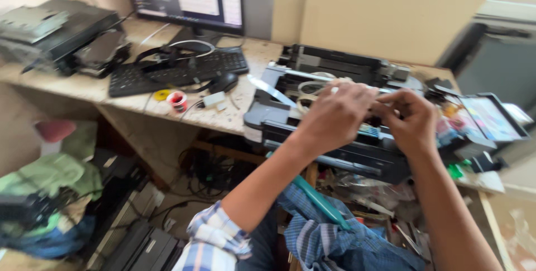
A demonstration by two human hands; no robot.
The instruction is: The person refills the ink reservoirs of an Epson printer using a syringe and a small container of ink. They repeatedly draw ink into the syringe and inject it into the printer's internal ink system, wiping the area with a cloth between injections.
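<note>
Both hands work inside an opened black printer at the desk's edge.

The printer (329, 137), a boxy dark plastic shell with its top exposed, sits on the pale speckled desk (134, 95), right of the flat black keyboard (176, 72). The left hand (335, 115) and right hand (410, 120) meet over its middle, fingers curled down into the mechanism; motion blur hides whether they grip anything.

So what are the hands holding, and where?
Cannot tell for sure. Both hands, left and right, are over the open printer, fingertips meeting on something small inside it, but blur and the fingers hide it.
</note>
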